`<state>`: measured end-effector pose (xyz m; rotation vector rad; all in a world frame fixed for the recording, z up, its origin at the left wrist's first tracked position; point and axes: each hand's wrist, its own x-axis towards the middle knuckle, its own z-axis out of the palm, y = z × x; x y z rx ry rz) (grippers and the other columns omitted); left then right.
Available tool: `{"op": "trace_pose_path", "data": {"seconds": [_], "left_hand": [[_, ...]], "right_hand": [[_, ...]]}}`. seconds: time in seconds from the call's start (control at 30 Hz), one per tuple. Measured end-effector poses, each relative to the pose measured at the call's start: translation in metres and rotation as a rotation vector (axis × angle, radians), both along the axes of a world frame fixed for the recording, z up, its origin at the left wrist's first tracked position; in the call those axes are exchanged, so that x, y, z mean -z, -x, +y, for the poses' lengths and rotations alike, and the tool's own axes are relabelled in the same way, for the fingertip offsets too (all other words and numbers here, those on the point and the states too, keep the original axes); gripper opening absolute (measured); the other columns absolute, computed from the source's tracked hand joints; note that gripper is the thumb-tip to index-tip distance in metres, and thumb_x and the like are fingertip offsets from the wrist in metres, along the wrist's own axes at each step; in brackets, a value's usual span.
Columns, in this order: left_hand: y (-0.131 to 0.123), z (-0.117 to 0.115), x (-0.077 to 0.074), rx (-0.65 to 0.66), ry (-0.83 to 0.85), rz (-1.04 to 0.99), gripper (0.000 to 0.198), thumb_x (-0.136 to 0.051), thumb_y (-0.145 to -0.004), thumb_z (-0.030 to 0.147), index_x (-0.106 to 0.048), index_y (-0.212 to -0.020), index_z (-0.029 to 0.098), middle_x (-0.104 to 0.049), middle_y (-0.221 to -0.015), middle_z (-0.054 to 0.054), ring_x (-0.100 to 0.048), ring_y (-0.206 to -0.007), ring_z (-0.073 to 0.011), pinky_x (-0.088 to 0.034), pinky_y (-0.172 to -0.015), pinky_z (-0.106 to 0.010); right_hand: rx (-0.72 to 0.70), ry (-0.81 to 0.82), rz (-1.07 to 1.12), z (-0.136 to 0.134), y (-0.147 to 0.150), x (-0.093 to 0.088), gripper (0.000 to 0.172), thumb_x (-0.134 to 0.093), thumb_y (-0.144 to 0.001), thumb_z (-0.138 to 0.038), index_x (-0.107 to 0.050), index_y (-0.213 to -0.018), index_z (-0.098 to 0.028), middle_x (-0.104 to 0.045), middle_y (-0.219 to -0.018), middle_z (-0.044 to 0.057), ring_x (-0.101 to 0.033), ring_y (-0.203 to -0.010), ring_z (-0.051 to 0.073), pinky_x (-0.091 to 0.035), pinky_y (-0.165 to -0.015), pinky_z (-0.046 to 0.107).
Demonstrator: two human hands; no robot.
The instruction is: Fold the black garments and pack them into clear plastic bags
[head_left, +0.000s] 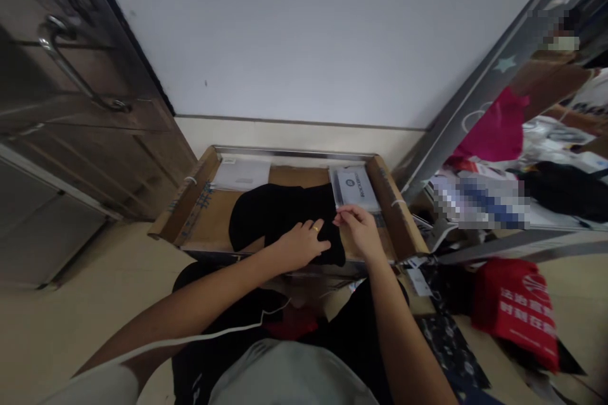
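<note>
A black garment (275,215) lies spread on a cardboard-lined tray (204,215) in front of me. My left hand (301,242), with a ring on one finger, rests flat on the near right part of the cloth, fingers stretched out. My right hand (361,228) is just to its right, fingers pinched together at the cloth's right edge, beside a clear packet with a printed white label (354,186). What the pinch holds is too small to make out.
White paper (242,174) lies at the tray's back left. A dark cabinet with a metal handle (76,76) stands left. A slanted metal frame (475,101), a red bag (517,310) and piled goods lie right. A white cable (209,332) crosses my lap.
</note>
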<state>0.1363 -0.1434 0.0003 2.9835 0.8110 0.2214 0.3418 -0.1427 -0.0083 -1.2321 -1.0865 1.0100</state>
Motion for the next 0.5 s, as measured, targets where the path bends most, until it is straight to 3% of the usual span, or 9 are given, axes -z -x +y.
{"op": "trace_pose_path", "data": {"seconds": [0.1, 0.27, 0.4, 0.5], "left_hand": [[0.003, 0.004, -0.005, -0.066, 0.093, -0.035, 0.043, -0.069, -0.088, 0.040, -0.059, -0.123, 0.016, -0.050, -0.135, -0.023, -0.064, -0.106, -0.0314, -0.053, -0.089, -0.043], [0.007, 0.009, -0.012, -0.247, 0.268, -0.193, 0.031, -0.054, -0.092, 0.015, -0.054, -0.123, 0.017, -0.059, -0.118, -0.015, -0.066, -0.097, -0.0236, -0.053, -0.089, -0.037], [0.016, 0.019, -0.022, -0.233, 0.298, -0.380, 0.035, -0.044, -0.094, 0.010, -0.053, -0.125, 0.022, -0.064, -0.110, -0.009, -0.065, -0.101, -0.0223, -0.050, -0.094, -0.036], [0.026, 0.030, -0.039, -0.227, 0.238, -0.571, 0.025, -0.041, -0.097, 0.013, -0.056, -0.115, 0.021, -0.064, -0.109, -0.008, -0.063, -0.103, -0.0207, -0.047, -0.096, -0.035]], "right_hand": [[0.032, 0.011, 0.020, -0.012, 0.002, 0.009, 0.022, -0.072, -0.076, -0.041, -0.071, -0.084, -0.021, -0.069, -0.070, 0.001, -0.068, -0.069, 0.018, -0.058, -0.073, 0.036], [0.056, 0.014, -0.030, -0.019, 0.006, 0.020, 0.028, -0.071, -0.075, -0.044, -0.069, -0.090, -0.020, -0.072, -0.079, 0.005, -0.070, -0.079, 0.021, -0.058, -0.074, 0.037], [0.051, 0.021, -0.096, -0.016, 0.016, 0.028, 0.040, -0.074, -0.072, -0.043, -0.064, -0.105, -0.022, -0.073, -0.099, 0.009, -0.071, -0.094, 0.024, -0.058, -0.087, 0.042], [0.019, 0.038, -0.155, -0.014, 0.026, 0.028, 0.060, -0.078, -0.068, -0.041, -0.059, -0.122, -0.023, -0.070, -0.119, 0.012, -0.068, -0.111, 0.025, -0.052, -0.101, 0.045]]}}
